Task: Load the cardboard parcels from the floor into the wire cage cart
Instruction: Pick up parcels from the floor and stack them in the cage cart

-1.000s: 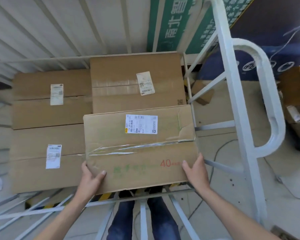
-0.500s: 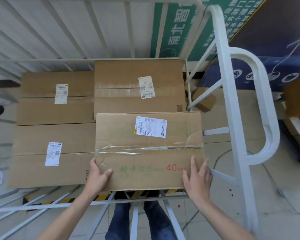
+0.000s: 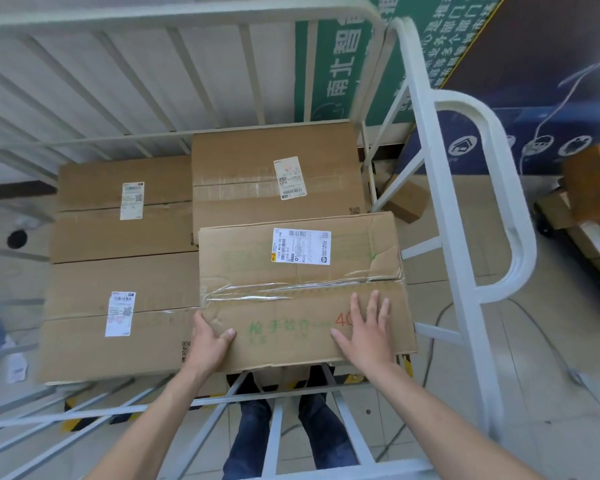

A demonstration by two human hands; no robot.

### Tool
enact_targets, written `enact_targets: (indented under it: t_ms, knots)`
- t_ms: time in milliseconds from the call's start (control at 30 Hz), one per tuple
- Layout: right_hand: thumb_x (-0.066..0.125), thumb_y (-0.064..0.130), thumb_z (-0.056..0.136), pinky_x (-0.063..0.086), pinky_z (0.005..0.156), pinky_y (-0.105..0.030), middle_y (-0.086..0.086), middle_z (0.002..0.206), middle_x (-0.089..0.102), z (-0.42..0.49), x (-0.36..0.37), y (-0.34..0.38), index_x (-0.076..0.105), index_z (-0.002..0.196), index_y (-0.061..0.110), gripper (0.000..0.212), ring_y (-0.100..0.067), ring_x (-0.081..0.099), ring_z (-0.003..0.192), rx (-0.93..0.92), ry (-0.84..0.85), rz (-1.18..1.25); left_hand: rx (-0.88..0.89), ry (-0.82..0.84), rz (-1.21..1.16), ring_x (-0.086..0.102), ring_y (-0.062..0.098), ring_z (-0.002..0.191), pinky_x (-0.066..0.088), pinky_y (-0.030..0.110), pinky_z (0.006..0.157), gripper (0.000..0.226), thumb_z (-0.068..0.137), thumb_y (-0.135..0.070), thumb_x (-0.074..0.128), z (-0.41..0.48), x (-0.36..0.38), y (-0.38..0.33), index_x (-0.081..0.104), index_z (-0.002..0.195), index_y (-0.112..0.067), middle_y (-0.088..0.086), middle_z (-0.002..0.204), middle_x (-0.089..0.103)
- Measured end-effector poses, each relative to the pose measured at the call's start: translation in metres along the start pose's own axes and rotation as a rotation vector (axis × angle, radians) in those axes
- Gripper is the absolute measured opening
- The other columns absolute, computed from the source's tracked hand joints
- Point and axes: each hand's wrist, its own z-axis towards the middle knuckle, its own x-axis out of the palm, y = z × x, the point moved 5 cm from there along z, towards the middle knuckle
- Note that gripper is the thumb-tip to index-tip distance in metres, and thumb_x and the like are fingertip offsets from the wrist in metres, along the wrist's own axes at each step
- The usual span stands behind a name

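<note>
I look down into the white wire cage cart (image 3: 426, 140). A taped cardboard parcel (image 3: 302, 282) with a white label and green lettering lies in its near right part. My left hand (image 3: 210, 337) grips the parcel's near left corner, thumb on top. My right hand (image 3: 368, 330) lies flat on the top face with fingers spread, over the red number. Three more parcels fill the cart: one at the back right (image 3: 274, 171), one at the back left (image 3: 122, 206) and one at the near left (image 3: 118, 317).
The cart's near rail (image 3: 274, 393) runs below the parcel, above my legs. Outside on the right, a small box (image 3: 407, 202) lies on the tiled floor and more boxes (image 3: 589, 202) are stacked at the far right. A cable (image 3: 440, 317) trails there.
The parcel has settled down in the near right of the cart. My right hand left the parcel's right edge and moved onto its top, now lying flat. My left hand stays at the corner.
</note>
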Motion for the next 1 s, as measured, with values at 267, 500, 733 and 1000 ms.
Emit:
enact_targets:
  t_ms: [267,500,733,1000]
  knots:
    - [0.039,0.053,0.101,0.008,0.124,-0.048,0.004,0.158,-0.034,-0.102,-0.067,-0.021,-0.006,0.160,0.034,0.076,-0.027,-0.018,0.153,-0.108,-0.154,0.218,0.423,0.051,0.356,0.007,0.020,0.154,0.010,0.041,0.124,0.078,0.100,-0.040,0.054,-0.120,-0.002,-0.108,0.009,0.160,-0.019,0.004,0.168,0.010]
    - [0.039,0.060,0.098,0.005,0.121,-0.044,0.011,0.164,-0.022,-0.241,-0.137,-0.035,-0.002,0.159,0.040,0.075,-0.014,-0.019,0.151,-0.054,-0.507,0.405,0.882,0.187,0.505,0.002,0.015,0.154,0.006,0.035,0.124,0.069,0.102,-0.049,0.044,-0.274,0.010,-0.195,0.012,0.159,-0.028,-0.005,0.167,0.009]
    - [0.033,0.067,0.095,0.005,0.122,-0.044,0.014,0.165,-0.014,-0.382,-0.145,-0.112,-0.002,0.157,0.044,0.076,-0.016,-0.014,0.153,0.177,-0.715,0.544,1.149,0.344,0.508,0.009,0.011,0.153,0.013,0.037,0.124,0.060,0.104,-0.042,0.040,-0.406,0.071,-0.236,0.017,0.159,-0.031,-0.008,0.166,0.015]
    - [0.039,0.057,0.100,0.002,0.125,-0.041,-0.001,0.168,-0.010,-0.535,-0.041,-0.252,0.001,0.160,0.033,0.076,-0.023,-0.013,0.154,0.650,-0.820,0.733,1.401,0.766,0.707,0.005,0.014,0.153,0.006,0.027,0.120,0.062,0.105,-0.040,0.042,-0.590,0.229,-0.212,0.017,0.160,-0.023,-0.001,0.167,0.013]
